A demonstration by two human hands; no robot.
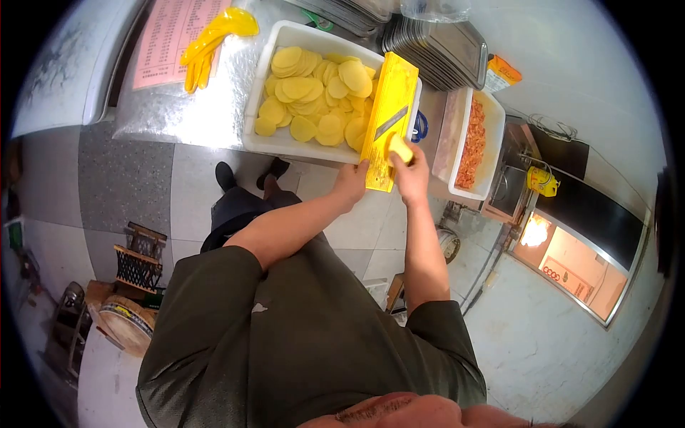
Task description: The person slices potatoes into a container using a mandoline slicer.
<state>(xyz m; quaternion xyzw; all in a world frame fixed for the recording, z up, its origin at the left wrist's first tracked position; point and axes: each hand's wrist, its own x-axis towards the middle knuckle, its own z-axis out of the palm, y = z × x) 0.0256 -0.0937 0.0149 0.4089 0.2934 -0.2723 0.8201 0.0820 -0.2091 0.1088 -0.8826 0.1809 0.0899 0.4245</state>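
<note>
A yellow slicer board (391, 89) with a slanted metal blade lies across the right end of a white tub (282, 146). Many round, pale yellow slices (303, 89) fill the tub. My left hand (351, 182) is closed on the slicer's near end, at its left edge. Against the board just below the blade, my right hand (412, 175) grips a yellow piece (400, 148), thumb and fingers around it.
Yellow rubber gloves (214, 43) lie on a pink printed sheet (164, 50) at the left. Stacked metal trays (446, 53) stand behind the slicer. At the right is a white tub (497, 146) of orange-red chopped food (472, 150). A round wooden stool (128, 324) stands lower left.
</note>
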